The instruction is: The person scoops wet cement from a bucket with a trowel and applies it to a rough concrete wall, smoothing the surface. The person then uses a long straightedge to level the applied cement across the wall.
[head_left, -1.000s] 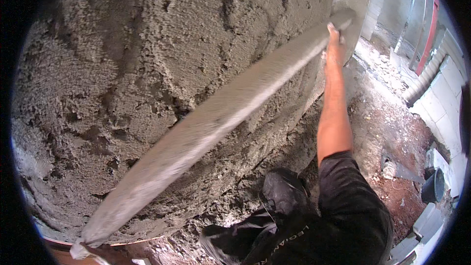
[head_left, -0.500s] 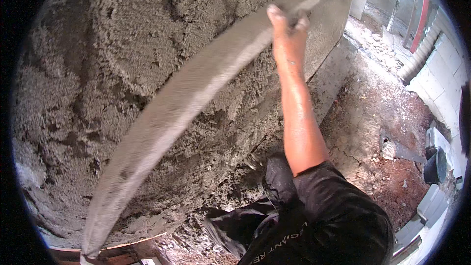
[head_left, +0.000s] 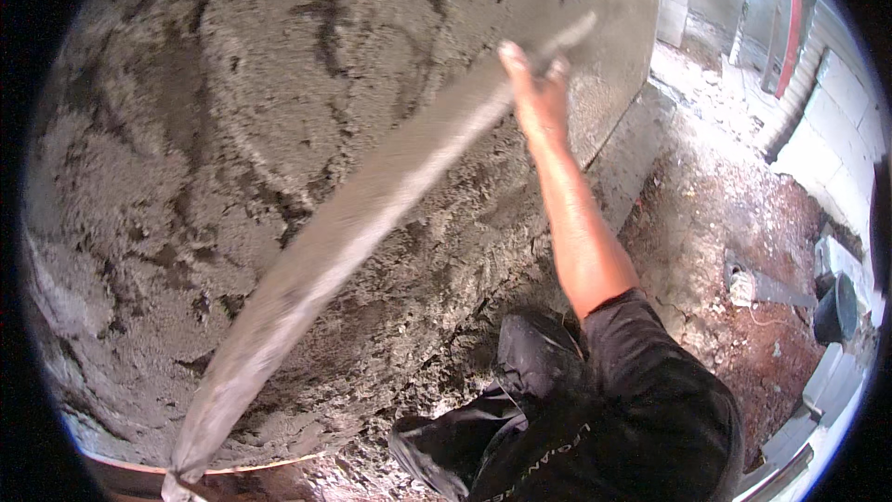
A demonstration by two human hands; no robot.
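Note:
A long, pale grey straightedge [head_left: 325,242] lies slantwise against a wall of wet grey mortar [head_left: 279,65]. It runs from the upper right to the lower left and is blurred by motion. Near its upper end my right hand [head_left: 537,88] grips it, the thumb on the upper side and the fingers curled behind the board, partly hidden. Mortar coats the board and smears my fingertips. Below the board the mortar is rough and lumpy; toward the upper right it is smoother. My left hand does not show.
A dirt and rubble floor [head_left: 669,260] stretches to the right of the wall. On it are a dark bucket [head_left: 836,309], a grey flat piece [head_left: 780,290] and pale blocks [head_left: 822,381]. A red upright bar [head_left: 790,28] stands farther back, near a white block wall [head_left: 836,121].
My right hand and the upper end of the straightedge have moved slightly down and left in the picture. The lower end has shifted a little right. The grip stays the same.

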